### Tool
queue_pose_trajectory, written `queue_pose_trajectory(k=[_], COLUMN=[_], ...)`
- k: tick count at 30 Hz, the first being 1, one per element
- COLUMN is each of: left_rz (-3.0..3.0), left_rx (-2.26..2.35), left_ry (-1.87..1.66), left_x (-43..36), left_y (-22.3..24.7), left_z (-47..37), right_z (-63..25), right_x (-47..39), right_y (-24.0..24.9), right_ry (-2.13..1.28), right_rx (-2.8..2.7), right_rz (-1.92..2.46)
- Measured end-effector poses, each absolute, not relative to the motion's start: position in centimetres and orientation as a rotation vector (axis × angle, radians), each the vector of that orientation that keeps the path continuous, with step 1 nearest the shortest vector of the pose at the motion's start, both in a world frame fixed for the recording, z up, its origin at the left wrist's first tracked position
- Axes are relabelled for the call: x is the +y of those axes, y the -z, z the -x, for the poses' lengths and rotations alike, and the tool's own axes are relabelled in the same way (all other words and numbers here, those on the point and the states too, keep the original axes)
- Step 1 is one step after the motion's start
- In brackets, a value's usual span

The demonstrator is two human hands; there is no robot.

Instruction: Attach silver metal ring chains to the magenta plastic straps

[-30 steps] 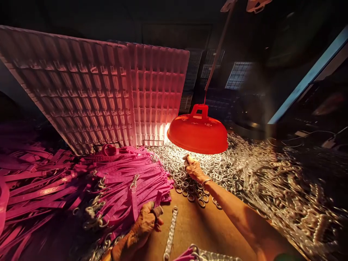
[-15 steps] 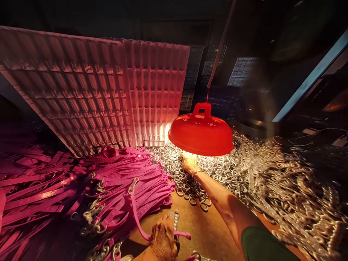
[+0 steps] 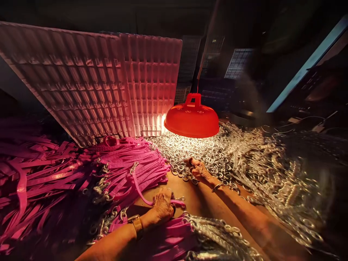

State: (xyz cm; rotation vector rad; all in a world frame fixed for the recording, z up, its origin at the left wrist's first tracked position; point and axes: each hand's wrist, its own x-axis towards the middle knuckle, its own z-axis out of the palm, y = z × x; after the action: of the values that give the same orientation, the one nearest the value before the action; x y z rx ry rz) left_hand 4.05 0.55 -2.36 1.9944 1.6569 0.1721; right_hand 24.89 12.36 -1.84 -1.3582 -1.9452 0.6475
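My left hand (image 3: 163, 203), with a watch on its wrist, is closed around a pink strap (image 3: 141, 194) above the wooden table (image 3: 187, 190). The strap's short end pokes out to the right of the fist, and a metal link hangs on its far end. My right hand (image 3: 198, 169), wearing a bracelet, is at the near edge of the heap of metal rings (image 3: 176, 152). Its fingers are bent together; whatever they pinch is too small to make out. Beside my left hand lies a bundle of pink straps (image 3: 136, 159).
A red lamp shade (image 3: 191, 117) hangs low over the rings. Pale ribbed panels (image 3: 89, 83) stand behind the straps. More pink straps (image 3: 40, 174) spread at left, metal chains (image 3: 274, 170) at right. Straps with chains (image 3: 179, 232) lie at the front edge.
My right hand has drawn back from under the lamp toward me, to the near edge of the ring heap. The view has shifted, showing more of my left forearm and the near bundle.
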Motion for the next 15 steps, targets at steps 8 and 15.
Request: queue_pose_trajectory(k=[8, 15], left_rz=[-1.874, -1.315], left_rx=[1.551, 1.094], left_ry=[-0.465, -0.776], left_x=[0.9, 1.6], left_y=[1.2, -2.1], left_z=[-3.4, -2.5], right_z=[-25.1, -23.7], right_x=[6.2, 4.9], right_y=[1.4, -0.2], right_ry=[-1.151, -1.369], right_rx=[-1.753, -1.685], right_rz=[1.404, 1.244])
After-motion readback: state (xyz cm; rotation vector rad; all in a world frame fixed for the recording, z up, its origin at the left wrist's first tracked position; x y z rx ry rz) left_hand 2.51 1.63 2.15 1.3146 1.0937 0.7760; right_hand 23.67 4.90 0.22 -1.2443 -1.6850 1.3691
